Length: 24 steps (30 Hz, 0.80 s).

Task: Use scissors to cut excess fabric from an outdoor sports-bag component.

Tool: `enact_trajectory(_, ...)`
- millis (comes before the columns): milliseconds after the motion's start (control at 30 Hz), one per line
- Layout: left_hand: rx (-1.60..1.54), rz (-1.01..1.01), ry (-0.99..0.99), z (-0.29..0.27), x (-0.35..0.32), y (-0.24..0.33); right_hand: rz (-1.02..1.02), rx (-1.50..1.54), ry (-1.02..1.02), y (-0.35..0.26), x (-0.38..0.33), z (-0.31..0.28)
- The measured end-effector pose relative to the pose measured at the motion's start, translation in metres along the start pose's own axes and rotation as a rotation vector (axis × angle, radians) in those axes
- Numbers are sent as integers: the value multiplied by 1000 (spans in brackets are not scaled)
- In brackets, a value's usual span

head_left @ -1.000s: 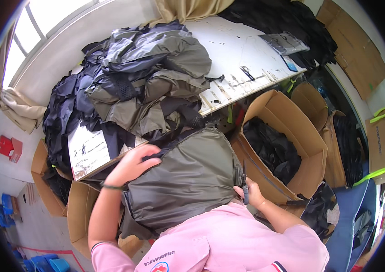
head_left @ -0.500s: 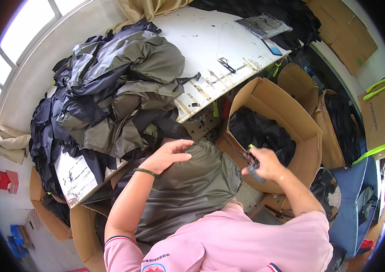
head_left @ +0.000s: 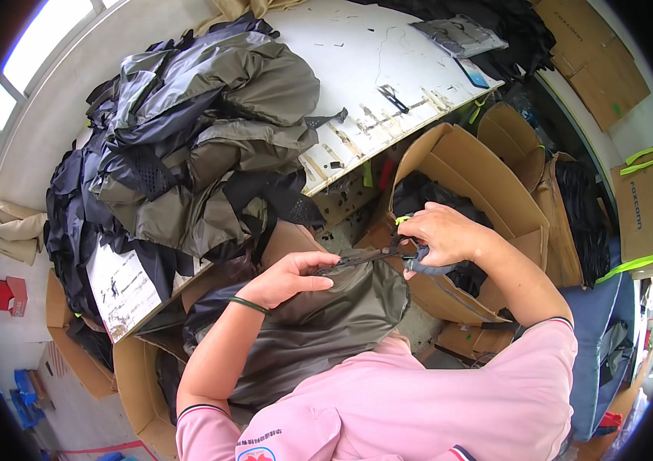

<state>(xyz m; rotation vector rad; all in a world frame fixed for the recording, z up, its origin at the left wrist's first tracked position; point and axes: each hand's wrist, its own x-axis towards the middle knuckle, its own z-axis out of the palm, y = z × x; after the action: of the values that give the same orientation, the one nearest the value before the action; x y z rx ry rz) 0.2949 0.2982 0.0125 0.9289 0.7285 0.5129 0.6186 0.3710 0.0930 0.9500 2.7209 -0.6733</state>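
Olive fabric (head_left: 307, 321): gathered in folds in front of the person's pink shirt (head_left: 418, 392), top edge up at the scissors.
Left hand (head_left: 292, 280): thumb and fingertips pinching the olive fabric's top edge; bracelet (head_left: 248, 305) on the wrist.
Right hand (head_left: 445, 237): fingers curled round the handles of the scissors (head_left: 388, 253).
Blades: pointing left, along the fabric edge, tips right by the left fingertips. Cut or gap, can't tell.
Open carton (head_left: 515, 206): just beyond the right hand, black cloth inside.
Table (head_left: 353, 69): white, worn front edge.
Heap (head_left: 219, 146): olive and black fabric, table's left side.
Phone (head_left: 471, 74): table's right corner, near a clear packet (head_left: 458, 35).
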Motion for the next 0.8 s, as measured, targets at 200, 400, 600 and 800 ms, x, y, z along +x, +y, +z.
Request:
enact_trajectory(200, -17, -23, -13, 1, 0, -4, -47, 4, 11, -5, 4, 1)
enact_trajectory(400, -53, -3, -36, 0, 2, -10, -64, -20, -20, -4, 7, -2)
enact_trajectory(600, -34, -23, -27, 1, 1, -9, -58, -4, -37, -3, 8, -1)
enact_trajectory(800, -58, -16, -35, 3, 1, -9, -86, -170, 64, 6, 5, 5)
